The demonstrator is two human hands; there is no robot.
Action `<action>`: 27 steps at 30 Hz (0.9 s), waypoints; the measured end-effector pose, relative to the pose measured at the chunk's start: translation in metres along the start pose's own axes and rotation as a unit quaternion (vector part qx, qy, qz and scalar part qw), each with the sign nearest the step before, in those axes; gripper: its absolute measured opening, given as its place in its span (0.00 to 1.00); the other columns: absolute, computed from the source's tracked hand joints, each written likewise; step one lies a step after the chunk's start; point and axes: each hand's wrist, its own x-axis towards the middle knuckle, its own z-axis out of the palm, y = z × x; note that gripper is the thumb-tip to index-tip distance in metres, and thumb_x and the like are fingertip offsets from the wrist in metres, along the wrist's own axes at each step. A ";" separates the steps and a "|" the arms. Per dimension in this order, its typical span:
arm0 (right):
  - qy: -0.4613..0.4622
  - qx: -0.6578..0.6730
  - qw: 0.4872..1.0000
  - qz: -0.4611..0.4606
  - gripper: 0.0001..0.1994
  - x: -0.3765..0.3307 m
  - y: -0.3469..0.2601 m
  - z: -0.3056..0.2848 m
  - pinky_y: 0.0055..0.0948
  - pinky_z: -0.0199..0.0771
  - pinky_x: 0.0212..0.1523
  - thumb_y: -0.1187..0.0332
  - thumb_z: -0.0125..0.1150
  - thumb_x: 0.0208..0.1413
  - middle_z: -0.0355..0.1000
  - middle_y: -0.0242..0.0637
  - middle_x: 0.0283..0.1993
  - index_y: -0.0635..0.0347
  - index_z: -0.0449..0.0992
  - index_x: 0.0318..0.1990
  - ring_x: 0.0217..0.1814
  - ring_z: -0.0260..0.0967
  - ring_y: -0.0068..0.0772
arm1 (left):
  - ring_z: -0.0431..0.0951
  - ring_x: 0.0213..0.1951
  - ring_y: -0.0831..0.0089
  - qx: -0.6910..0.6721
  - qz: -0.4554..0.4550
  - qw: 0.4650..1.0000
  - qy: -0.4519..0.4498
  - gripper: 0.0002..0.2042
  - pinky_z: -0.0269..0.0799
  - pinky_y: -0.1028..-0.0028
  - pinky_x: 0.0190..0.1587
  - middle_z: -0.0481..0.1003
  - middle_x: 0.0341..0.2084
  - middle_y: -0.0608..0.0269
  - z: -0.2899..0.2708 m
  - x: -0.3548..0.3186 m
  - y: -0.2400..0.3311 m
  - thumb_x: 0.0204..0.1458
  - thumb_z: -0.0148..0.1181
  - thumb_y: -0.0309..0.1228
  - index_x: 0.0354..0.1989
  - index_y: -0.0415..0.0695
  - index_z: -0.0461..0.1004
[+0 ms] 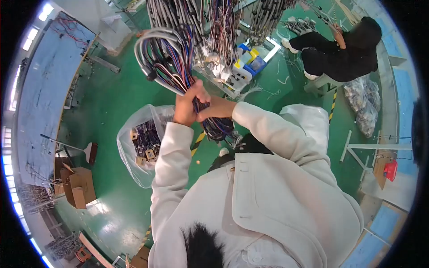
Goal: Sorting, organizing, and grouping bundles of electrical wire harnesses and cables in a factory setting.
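- Head view: left hand [187, 103] is gripping a thick wire bundle [172, 62] in the upper middle of the scene, fingers closed tight around the gathered wires.
- Right hand [215, 108] is sitting just right of the left hand, touching it; fingers are wrapping the same bundle lower down, though the fingertips are hidden, so the exact grip is hard to tell.
- Wire bundle is looping up and to the left above both hands, grey outer cables with blue, red and purple strands inside; a dark coil of it is hanging below the right hand.
- Bundle is being held up off the green floor [107, 107], in front of the person's chest.
- Both arms are wearing white jacket sleeves [268, 134], coming in from the lower edge.
- Hanging wire harnesses [210, 22] are filling the far middle, just behind the held bundle.
- Blue and yellow connector boxes [248, 60] are sitting far right of the hands.
- Clear plastic bag [140, 143] with small parts inside is lying on the floor to the left, below the hands.
- Cardboard boxes [78, 185] are lying near left.
- Another person in black [344, 51] is crouching far right, well apart.
- Long blue-grey board [44, 89] is running along the left.
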 end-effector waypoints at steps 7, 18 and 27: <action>0.109 -0.047 0.986 -0.119 0.28 0.035 0.040 0.002 0.30 0.63 0.43 0.55 0.69 0.24 0.65 0.38 0.34 0.60 0.68 0.35 0.41 0.63 0.38 | 0.68 0.22 0.75 0.179 0.018 0.978 0.103 0.09 0.68 0.73 0.32 0.67 0.19 0.65 -0.016 0.007 -0.010 0.45 0.60 0.24 0.33 0.39 0.66; -0.167 0.047 0.984 -0.032 0.20 0.082 0.149 -0.020 0.31 0.66 0.33 0.58 0.65 0.31 0.69 0.39 0.24 0.60 0.69 0.32 0.31 0.68 0.40 | 0.65 0.20 0.74 0.126 0.029 0.928 0.351 0.10 0.66 0.71 0.36 0.59 0.12 0.68 -0.108 0.016 -0.127 0.47 0.57 0.30 0.20 0.43 0.63; -0.099 0.201 0.941 0.255 0.13 0.127 0.406 -0.225 0.30 0.73 0.43 0.65 0.54 0.56 0.73 0.36 0.44 0.61 0.72 0.46 0.43 0.71 0.29 | 0.62 0.19 0.75 0.000 0.159 0.844 0.512 0.09 0.68 0.69 0.33 0.59 0.13 0.69 -0.200 0.040 -0.254 0.49 0.58 0.28 0.25 0.41 0.63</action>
